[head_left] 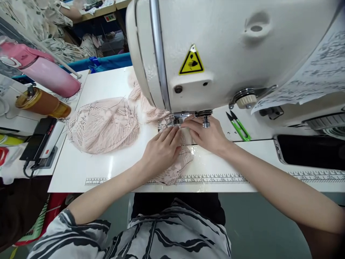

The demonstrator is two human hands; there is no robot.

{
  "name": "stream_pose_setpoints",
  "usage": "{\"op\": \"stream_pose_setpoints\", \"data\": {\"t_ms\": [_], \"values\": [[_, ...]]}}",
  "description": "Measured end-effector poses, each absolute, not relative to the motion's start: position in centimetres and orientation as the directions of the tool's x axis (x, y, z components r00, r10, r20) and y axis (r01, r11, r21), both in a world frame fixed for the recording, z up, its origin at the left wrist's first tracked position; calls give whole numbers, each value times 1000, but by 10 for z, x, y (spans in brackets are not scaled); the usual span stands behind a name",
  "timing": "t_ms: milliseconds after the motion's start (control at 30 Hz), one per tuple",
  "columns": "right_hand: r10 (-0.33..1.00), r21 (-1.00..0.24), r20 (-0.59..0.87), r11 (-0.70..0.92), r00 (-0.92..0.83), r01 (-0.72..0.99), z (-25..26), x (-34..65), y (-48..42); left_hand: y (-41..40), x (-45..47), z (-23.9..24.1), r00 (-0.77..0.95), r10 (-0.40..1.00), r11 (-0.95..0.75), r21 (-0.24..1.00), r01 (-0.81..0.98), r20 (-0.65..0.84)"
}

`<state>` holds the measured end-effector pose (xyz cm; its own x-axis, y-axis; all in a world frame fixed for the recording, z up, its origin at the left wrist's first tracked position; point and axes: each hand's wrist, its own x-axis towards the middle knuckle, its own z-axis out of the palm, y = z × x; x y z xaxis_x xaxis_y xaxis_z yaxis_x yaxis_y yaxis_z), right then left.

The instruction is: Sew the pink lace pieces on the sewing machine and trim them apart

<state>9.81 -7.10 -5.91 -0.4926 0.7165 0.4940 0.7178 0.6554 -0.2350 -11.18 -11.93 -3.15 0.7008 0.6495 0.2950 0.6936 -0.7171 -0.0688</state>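
Under the sewing machine's presser foot (176,121) lies a piece of pale pink lace fabric (175,171), which hangs forward over the table's ruler. My left hand (164,145) is closed on this lace just in front of the foot, fingers close together and thumb tucked in. From the right, my right hand (206,133) holds the lace edge beside the foot, its fingertips partly hidden by the machine. The needle point cannot be made out. Left of the foot rests a gathered pile of pink lace pieces (104,126) with dark loose threads.
Green thread snips (238,126) and a phone (309,151) lie to the right. A pink bottle (48,68), an amber cup (43,102) and a black box (37,138) stand at left. The machine head (229,46) overhangs my hands. Another person's patterned clothing (40,21) shows behind.
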Motion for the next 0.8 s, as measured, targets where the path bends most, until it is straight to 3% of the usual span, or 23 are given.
{"op": "stream_pose_setpoints", "data": {"t_ms": [100, 267, 433, 600, 800], "values": [[707, -153, 451, 662, -545, 733, -58, 97, -74, -111, -116, -37, 683, 685, -701, -26, 713, 254], [734, -121, 396, 638, -552, 760, -56, 93, -76, -101, -123, -40, 703, 665, -726, 0, 687, 254], [782, -135, 400, 566, -478, 813, -51, 88, -80, -93, -127, -43, 705, 661, -737, 41, 675, 257], [783, -164, 348, 593, -516, 788, -49, 87, -77, -90, -128, -43, 673, 696, -709, 85, 700, 251], [810, -226, 338, 564, -479, 794, -48, 86, -74, -88, -128, -44, 673, 685, -712, 58, 700, 277]]}}
